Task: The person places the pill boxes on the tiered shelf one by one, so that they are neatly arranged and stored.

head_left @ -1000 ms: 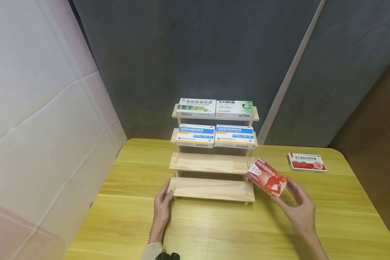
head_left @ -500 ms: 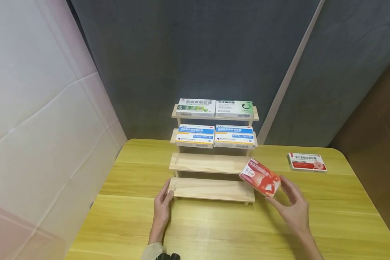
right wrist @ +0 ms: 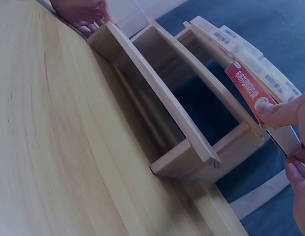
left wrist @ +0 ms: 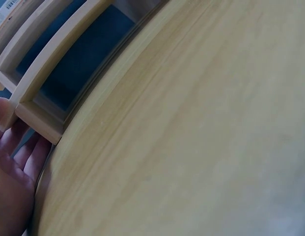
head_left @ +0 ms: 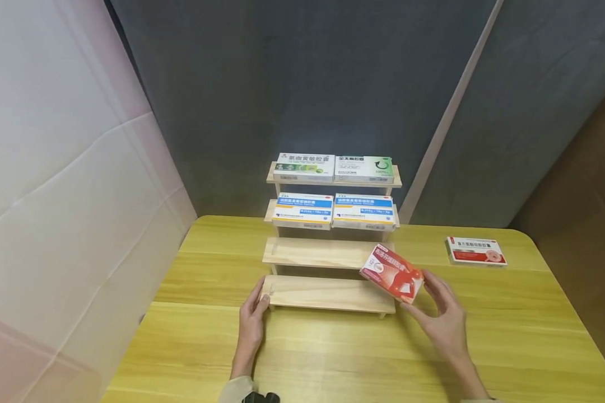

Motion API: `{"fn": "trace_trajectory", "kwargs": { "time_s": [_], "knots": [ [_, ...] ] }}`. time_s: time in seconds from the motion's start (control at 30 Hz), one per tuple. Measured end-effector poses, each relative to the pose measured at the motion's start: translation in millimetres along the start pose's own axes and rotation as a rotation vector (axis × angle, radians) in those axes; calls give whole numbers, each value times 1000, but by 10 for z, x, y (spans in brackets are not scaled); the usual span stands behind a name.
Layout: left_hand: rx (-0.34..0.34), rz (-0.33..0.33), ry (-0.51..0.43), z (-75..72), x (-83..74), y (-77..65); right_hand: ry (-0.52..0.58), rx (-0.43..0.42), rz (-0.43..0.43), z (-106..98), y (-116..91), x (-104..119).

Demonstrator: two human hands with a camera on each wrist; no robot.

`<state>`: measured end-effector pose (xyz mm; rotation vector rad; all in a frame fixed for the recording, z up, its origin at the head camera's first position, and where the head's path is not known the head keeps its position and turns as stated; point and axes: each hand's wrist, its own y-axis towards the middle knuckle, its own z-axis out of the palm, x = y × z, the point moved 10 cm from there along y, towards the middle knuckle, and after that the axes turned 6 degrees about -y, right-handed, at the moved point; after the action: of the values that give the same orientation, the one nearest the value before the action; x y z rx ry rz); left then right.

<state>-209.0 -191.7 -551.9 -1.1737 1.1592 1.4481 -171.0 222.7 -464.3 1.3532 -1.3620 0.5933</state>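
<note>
A red medicine box (head_left: 392, 273) is pinched at its right end between the thumb and fingers of my right hand (head_left: 441, 316). It hangs tilted over the right ends of the two lower steps of a wooden tiered rack (head_left: 327, 294). The right wrist view also has the red box (right wrist: 246, 88) with my thumb on its face. My left hand (head_left: 252, 322) grips the left end of the lowest step, thumb at its front edge. In the left wrist view my left hand (left wrist: 14, 172) has its fingers around the rack's end (left wrist: 41, 120).
Two white-and-green boxes, a left one (head_left: 304, 167) and a right one (head_left: 364, 168), lie on the top step. Two blue-and-white boxes, left (head_left: 303, 210) and right (head_left: 364, 211), lie one step lower. A white-and-red box (head_left: 476, 251) lies on the table (head_left: 333, 358) at right.
My right hand has moved left with the red box, from beside the rack to over its right end. My left hand has stayed on the rack.
</note>
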Motion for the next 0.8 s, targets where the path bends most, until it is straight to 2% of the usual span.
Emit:
{"fn": "trace_trajectory", "kwargs": {
  "time_s": [0.53, 0.8],
  "knots": [
    [9, -19, 3, -13, 33, 0, 22, 43, -45, 215, 26, 87],
    [15, -24, -22, -5, 38, -8, -16, 67, -37, 293, 41, 109]
  ]
}}
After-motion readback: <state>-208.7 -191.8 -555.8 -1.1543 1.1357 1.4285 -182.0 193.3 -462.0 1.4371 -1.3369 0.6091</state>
